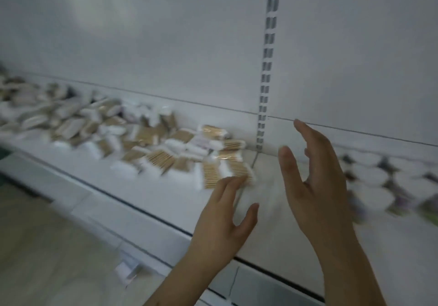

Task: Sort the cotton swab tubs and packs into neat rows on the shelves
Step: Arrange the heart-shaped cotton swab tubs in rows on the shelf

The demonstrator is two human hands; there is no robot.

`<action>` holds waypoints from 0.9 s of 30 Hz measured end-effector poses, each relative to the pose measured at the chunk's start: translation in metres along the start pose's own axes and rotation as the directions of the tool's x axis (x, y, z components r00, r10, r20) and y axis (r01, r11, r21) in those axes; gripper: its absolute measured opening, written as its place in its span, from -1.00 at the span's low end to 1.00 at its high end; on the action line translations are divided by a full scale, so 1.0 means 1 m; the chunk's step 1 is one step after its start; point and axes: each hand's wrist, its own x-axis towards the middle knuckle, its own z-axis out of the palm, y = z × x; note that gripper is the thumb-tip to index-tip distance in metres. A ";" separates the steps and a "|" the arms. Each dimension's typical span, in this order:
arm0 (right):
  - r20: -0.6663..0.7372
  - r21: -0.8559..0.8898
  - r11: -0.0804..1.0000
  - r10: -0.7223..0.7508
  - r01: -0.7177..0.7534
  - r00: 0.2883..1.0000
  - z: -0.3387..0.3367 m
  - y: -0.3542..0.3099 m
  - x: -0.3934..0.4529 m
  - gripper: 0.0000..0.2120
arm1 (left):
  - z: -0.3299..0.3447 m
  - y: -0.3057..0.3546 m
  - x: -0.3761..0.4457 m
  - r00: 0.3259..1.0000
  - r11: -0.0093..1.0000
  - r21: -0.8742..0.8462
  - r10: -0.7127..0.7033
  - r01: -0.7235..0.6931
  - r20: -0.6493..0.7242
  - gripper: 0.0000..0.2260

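Note:
A loose heap of cotton swab packs (166, 154), clear bags of wooden-stick swabs with white tips, lies scattered along the white shelf (147, 196). Nearest me is one pack (227, 173) at the heap's right end. My left hand (225, 213) hovers open just in front of that pack, fingers straight, holding nothing. My right hand (315, 182) is raised beside it, fingers spread and empty. To the right, round white swab tubs (374, 177) stand in rows on the shelf, blurred by motion.
A slotted metal upright (267, 68) runs down the white back panel (166, 45). The shelf's front edge rail (151, 213) crosses diagonally. A small white tag or card (128, 267) lies below the shelf edge above a pale floor (47, 258).

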 end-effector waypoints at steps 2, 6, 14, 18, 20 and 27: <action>0.053 0.022 0.999 -0.039 0.038 0.998 0.029 -0.014 0.003 -0.52 | -0.020 -0.008 -0.016 0.999 0.998 0.037 -0.040 0.041 -0.026 -0.58; 0.205 0.084 0.992 -0.109 0.094 0.973 0.086 -0.053 0.002 -0.47 | -0.069 -0.032 -0.043 0.983 0.983 0.113 -0.132 0.147 -0.127 -0.58; 0.341 0.149 0.967 -0.245 0.205 0.908 0.190 -0.136 -0.017 -0.44 | -0.163 -0.097 -0.085 0.907 0.950 0.078 -0.260 0.301 -0.332 -0.59; 0.355 0.169 0.961 -0.266 0.218 0.896 0.257 -0.179 -0.026 -0.40 | -0.217 -0.148 -0.104 0.890 0.937 0.076 -0.295 0.341 -0.349 -0.56; 0.357 0.179 0.959 -0.270 0.219 0.894 0.295 -0.206 -0.029 -0.40 | -0.250 -0.175 -0.113 0.880 0.927 0.081 -0.316 0.366 -0.354 -0.53; 0.418 0.217 0.934 -0.351 0.283 0.838 0.414 -0.285 -0.042 -0.45 | -0.345 -0.253 -0.139 0.831 0.875 0.105 -0.402 0.472 -0.385 -0.50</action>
